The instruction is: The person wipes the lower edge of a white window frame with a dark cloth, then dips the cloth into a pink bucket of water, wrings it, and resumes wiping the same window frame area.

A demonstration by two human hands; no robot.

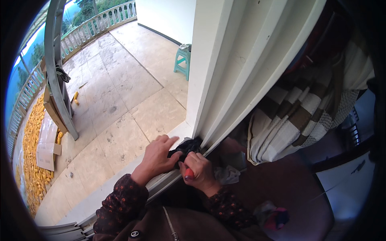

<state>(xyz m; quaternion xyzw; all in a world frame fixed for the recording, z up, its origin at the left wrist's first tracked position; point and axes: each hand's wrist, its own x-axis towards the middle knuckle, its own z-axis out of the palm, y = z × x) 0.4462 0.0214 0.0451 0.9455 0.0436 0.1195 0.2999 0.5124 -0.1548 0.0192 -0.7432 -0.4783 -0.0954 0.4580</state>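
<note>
A bunched black cloth or plastic (189, 147) lies in the corner of the window sill, against the white window frame (208, 120). My left hand (158, 155) rests on its near left side, thumb pressed to it and fingers spread above the sill. In my right hand (199, 170) is a tool with a red handle (189, 174), gripped in the fist right beside the black material. The working end of the tool is hidden by the hand and the black bunch, so its kind cannot be told.
Below the sill runs a window track (164, 186). A checked curtain (289, 126) hangs at the right. Outside are a green plastic stool (182, 61), a grey metal ladder (57, 69), corn cobs (33, 126) with cardboard (46, 153) on them, and a balustrade (99, 21).
</note>
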